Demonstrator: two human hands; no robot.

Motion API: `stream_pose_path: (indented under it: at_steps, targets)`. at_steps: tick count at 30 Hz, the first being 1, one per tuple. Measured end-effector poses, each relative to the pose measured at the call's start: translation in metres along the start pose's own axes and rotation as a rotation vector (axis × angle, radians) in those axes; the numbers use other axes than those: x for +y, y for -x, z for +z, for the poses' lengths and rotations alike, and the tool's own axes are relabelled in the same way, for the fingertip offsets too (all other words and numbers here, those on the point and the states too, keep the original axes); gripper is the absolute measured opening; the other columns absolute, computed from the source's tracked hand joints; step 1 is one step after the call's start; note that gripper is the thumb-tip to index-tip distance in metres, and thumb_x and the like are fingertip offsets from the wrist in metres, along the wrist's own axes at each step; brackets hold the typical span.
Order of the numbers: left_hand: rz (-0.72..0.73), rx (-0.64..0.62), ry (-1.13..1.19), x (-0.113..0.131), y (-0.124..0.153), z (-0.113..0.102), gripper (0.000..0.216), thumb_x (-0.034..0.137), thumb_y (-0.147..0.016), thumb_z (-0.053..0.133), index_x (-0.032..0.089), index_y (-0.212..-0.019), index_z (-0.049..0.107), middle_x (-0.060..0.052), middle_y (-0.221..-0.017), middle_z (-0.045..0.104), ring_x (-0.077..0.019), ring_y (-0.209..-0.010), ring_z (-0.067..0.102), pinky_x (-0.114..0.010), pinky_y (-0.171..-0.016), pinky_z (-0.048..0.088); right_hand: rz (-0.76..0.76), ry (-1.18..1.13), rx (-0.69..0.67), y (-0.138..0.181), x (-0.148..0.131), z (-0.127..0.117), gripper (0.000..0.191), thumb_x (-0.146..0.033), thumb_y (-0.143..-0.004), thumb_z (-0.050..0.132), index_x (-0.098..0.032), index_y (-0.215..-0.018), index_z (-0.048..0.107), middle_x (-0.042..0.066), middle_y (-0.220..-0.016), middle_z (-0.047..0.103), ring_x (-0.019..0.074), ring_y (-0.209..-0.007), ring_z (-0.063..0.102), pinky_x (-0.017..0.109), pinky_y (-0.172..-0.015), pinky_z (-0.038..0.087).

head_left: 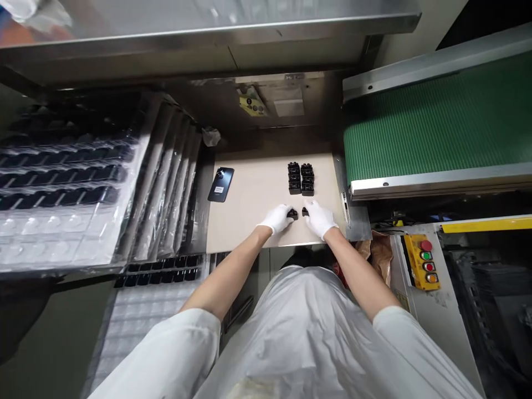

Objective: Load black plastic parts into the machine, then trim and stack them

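My left hand (277,218), in a white glove, is closed on a small black plastic part (293,214) low over the pale work board (245,221). A matching black part (305,211) is gripped by my right hand (321,218), gloved the same way. The two hands face each other with a narrow gap between the parts. Just beyond them, two short columns of similar black parts, a left column (295,178) and a right column (307,179), stand side by side. Whether the held parts touch the board, I cannot tell.
A phone (220,184) lies on the board's left. Stacked clear trays (70,221) of black pieces rise further left. At right are a slim knife-like tool (346,209), a green conveyor belt (440,122) and a yellow button box (422,262). A metal shelf (216,34) overhangs the back.
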State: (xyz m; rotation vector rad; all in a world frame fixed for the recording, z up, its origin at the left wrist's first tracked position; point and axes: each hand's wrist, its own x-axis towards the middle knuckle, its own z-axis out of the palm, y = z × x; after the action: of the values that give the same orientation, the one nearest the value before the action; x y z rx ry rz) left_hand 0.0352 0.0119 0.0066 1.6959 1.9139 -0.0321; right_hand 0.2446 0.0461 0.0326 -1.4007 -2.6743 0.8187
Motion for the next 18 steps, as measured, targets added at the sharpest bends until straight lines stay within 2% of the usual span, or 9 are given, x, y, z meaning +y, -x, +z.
stream_pose_path:
  at_steps: [2, 4, 8, 12, 15, 18]
  targets:
    - [0.021, -0.028, 0.004, -0.001, -0.004, 0.002, 0.03, 0.026, -0.089, 0.065, 0.016, -0.116, 0.071, -0.015, -0.116, 0.069, -0.0306, -0.107, 0.069, -0.038, -0.094, 0.054, -0.006, 0.08, -0.148, -0.03, -0.002, -0.002, 0.039, -0.026, -0.096, 0.054, -0.018, -0.132, 0.065, 0.016, -0.127, 0.067, 0.0301, -0.108, 0.067, 0.04, -0.093, 0.048]
    - [0.044, -0.046, 0.022, 0.001, -0.002, 0.007, 0.03, 0.027, -0.088, 0.066, 0.015, -0.116, 0.071, -0.017, -0.118, 0.069, -0.0309, -0.108, 0.069, -0.038, -0.096, 0.053, -0.026, 0.114, -0.22, -0.037, 0.002, -0.001, 0.029, -0.028, -0.096, 0.055, -0.02, -0.118, 0.071, 0.013, -0.118, 0.07, 0.0281, -0.102, 0.068, 0.037, -0.087, 0.048]
    - [0.107, -0.104, 0.074, 0.018, 0.011, 0.02, 0.031, 0.027, -0.086, 0.07, 0.016, -0.115, 0.071, -0.018, -0.12, 0.07, -0.0321, -0.109, 0.069, -0.039, -0.097, 0.053, -0.043, 0.193, -0.324, -0.005, 0.015, 0.0, 0.025, -0.027, -0.095, 0.057, -0.023, -0.115, 0.071, 0.011, -0.113, 0.071, 0.0272, -0.102, 0.068, 0.035, -0.084, 0.046]
    - [0.127, -0.139, 0.117, 0.028, 0.025, 0.024, 0.034, 0.028, -0.087, 0.07, 0.013, -0.117, 0.07, -0.021, -0.119, 0.07, -0.035, -0.109, 0.069, -0.043, -0.097, 0.053, -0.007, 0.239, -0.37, 0.017, 0.014, -0.005, 0.032, -0.027, -0.094, 0.06, -0.024, -0.125, 0.068, 0.01, -0.114, 0.072, 0.028, -0.103, 0.069, 0.036, -0.085, 0.046]
    - [0.116, -0.118, 0.191, 0.012, 0.024, 0.005, 0.054, 0.045, -0.087, 0.071, 0.014, -0.13, 0.063, -0.021, -0.127, 0.067, -0.0356, -0.116, 0.067, -0.044, -0.101, 0.053, 0.06, 0.21, -0.3, 0.014, 0.011, -0.015, 0.047, -0.04, -0.095, 0.059, -0.023, -0.139, 0.059, 0.011, -0.127, 0.069, 0.0293, -0.11, 0.068, 0.038, -0.09, 0.048]
    - [0.04, 0.007, 0.345, -0.015, 0.003, -0.036, 0.084, 0.06, -0.082, 0.072, 0.016, -0.149, 0.047, -0.02, -0.147, 0.055, -0.0347, -0.132, 0.059, -0.041, -0.106, 0.051, 0.152, 0.138, -0.151, -0.008, 0.01, -0.036, 0.062, -0.045, -0.095, 0.058, -0.022, -0.151, 0.047, 0.013, -0.143, 0.062, 0.0308, -0.119, 0.065, 0.039, -0.095, 0.05]
